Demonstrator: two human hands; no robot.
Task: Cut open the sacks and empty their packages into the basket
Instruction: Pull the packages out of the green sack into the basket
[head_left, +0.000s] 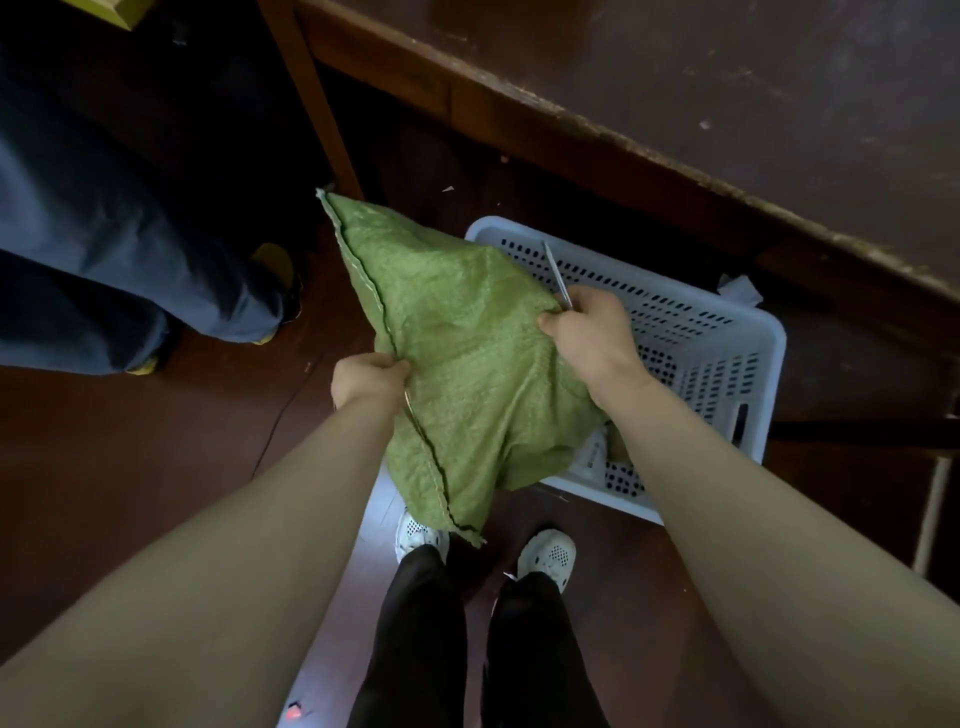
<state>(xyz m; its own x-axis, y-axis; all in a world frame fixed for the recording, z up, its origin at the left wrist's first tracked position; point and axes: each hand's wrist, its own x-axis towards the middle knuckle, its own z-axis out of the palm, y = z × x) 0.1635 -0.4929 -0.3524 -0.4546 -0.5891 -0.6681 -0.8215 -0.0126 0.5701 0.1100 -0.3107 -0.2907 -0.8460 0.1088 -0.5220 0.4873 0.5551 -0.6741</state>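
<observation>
Sack (457, 364) of green woven plastic, held up in the air between both hands, tilted, one corner pointing far-left and the lower end hanging down into the near-left part of the basket (776, 338). Left hand (366, 379) clenched round the stitched seam along the sack's left edge, thumb on top. Right hand (587, 332) grasping the sack's right edge, fingers curled into the cloth, with a slim metal blade (556, 275) pinched in the same grip and sticking up toward the far side. Basket of pale perforated plastic standing on the dark red floor (130, 467), right of the sack, close under the edge of a worn wooden table (753, 93). White package (592, 454) showing at the sack's lower end, inside the basket, just left of the right forearm; touching the sack or not, cannot tell. Toward the near edge, white shoes (548, 558) and black trousers, just beside the basket's near side. At far left, another person's legs in blue trousers (104, 249), yellow footwear under the hems, well apart from the sack. Scrap of white paper (740, 291) on the floor beyond the basket's far-right corner.
</observation>
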